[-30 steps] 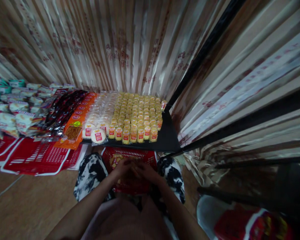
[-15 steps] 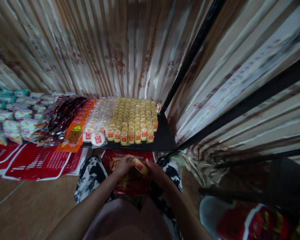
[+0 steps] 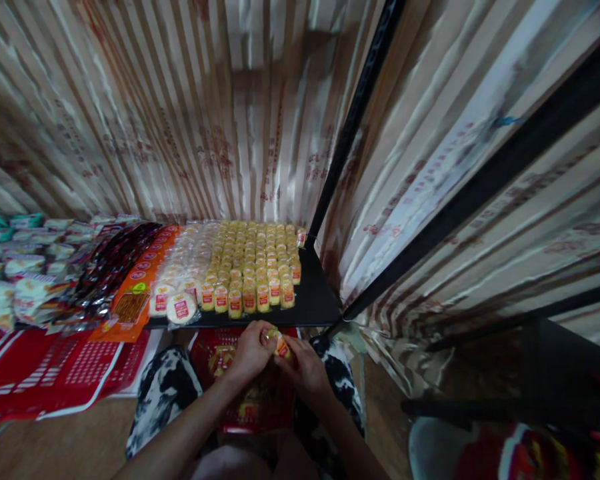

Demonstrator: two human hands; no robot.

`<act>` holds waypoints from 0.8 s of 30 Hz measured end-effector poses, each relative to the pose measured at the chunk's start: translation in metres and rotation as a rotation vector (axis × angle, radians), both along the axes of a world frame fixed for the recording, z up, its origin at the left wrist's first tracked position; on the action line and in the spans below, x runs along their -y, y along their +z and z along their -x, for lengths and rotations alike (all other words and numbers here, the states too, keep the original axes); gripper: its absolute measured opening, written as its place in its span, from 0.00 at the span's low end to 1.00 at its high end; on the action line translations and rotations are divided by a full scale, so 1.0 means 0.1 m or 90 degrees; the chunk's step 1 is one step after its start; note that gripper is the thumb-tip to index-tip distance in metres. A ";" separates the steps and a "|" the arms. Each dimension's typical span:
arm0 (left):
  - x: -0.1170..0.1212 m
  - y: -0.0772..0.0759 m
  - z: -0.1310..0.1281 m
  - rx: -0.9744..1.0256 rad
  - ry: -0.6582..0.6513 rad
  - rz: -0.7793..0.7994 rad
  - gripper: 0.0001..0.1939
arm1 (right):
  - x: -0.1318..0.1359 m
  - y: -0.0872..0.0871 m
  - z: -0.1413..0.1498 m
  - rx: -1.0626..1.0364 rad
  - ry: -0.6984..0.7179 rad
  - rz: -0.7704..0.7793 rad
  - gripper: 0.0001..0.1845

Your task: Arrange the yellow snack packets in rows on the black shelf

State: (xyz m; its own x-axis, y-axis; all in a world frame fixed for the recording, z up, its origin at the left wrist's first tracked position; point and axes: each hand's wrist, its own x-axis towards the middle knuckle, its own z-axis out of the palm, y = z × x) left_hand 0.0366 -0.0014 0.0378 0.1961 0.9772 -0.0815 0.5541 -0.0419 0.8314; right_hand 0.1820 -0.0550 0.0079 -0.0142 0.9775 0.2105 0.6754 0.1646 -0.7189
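Note:
Both hands are closed on one small yellow wrapped snack [image 3: 282,345] with a red and orange label. My left hand [image 3: 253,350] grips its left end, while my right hand [image 3: 305,369] pinches the right end. Beneath them, between my knees, is a red plastic basket [image 3: 275,420] with more yellow packets inside, partly covered by my arms. Just beyond, rows of like yellow packets [image 3: 249,295] stand on a black shelf [image 3: 320,293]. To their left lie clear-wrapped round white snacks [image 3: 181,307], the front ones showing red labels.
An orange snack bag [image 3: 130,307], dark shiny packets [image 3: 107,267] and white bags [image 3: 27,293] fill the shelf leftward. Red baskets [image 3: 75,373] sit below. Black metal posts [image 3: 353,127] rise at the right before a striped curtain [image 3: 250,120]. A pale tub [image 3: 433,447] stands lower right.
The view has tilted up and shifted right, so the shelf appears lower and further left. Both hands have drawn closer together around the yellow packet, which sits more upright.

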 end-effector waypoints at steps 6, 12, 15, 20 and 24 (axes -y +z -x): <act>-0.11 0.07 -0.27 0.034 -0.056 -0.076 0.12 | -0.08 -0.09 -0.13 -0.017 -0.121 -0.064 0.21; -0.21 0.09 -0.55 0.144 -0.088 -0.177 0.18 | -0.37 -0.03 -0.31 -0.128 -0.258 -0.049 0.27; -0.25 0.09 -0.65 0.116 -0.086 -0.222 0.19 | -0.58 0.00 -0.36 -0.187 -0.292 -0.027 0.32; -0.32 0.10 -0.74 -0.078 -0.121 -0.267 0.21 | -0.96 0.01 -0.42 -0.175 -0.348 -0.020 0.35; -0.35 0.06 -0.77 -0.208 -0.167 -0.252 0.25 | -1.22 -0.03 -0.47 -0.163 -0.361 -0.016 0.34</act>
